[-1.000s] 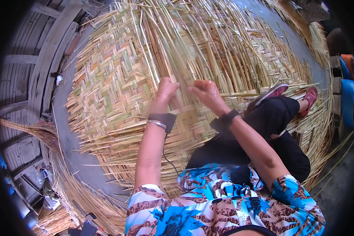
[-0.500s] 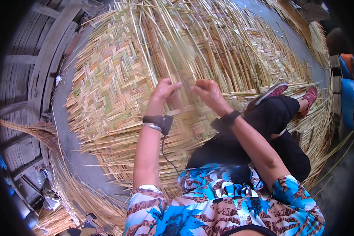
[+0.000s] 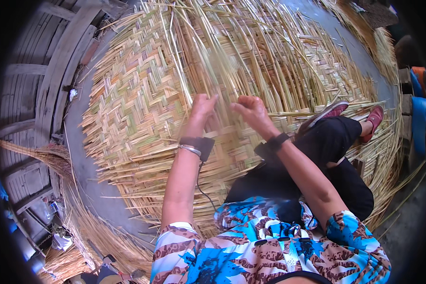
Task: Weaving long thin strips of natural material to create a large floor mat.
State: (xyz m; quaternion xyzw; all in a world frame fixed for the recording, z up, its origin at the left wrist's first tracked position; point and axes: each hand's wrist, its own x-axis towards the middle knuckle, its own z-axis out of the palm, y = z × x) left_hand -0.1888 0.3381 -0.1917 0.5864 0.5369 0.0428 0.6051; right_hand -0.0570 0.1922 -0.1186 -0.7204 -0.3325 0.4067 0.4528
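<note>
A large mat [image 3: 132, 104] of flat pale yellow and greenish reed strips, woven in a zigzag pattern, lies on the floor before me. Over its middle, my left hand [image 3: 204, 108] is closed, thumb pointing right. My right hand [image 3: 253, 113] is closed in a pinch a short gap away. Motion-blurred reed strips [image 3: 218, 75] run from the far side to between the two hands, both of which seem to grip them; their near ends are smeared. Loose long strips [image 3: 279, 71] lie across the mat's far right part.
My crossed legs in dark trousers [image 3: 312, 156] rest on the mat at the right, with red shoes [image 3: 375, 120]. A straw broom [image 3: 47, 156] leans at the left by wooden planks [image 3: 52, 80]. A heap of long straw [image 3: 104, 241] lies at lower left. A blue object [image 3: 419, 123] stands far right.
My left hand has turned and shifted slightly right, its fingers closing more. The right hand stays almost in place. The blurred strips between them have moved.
</note>
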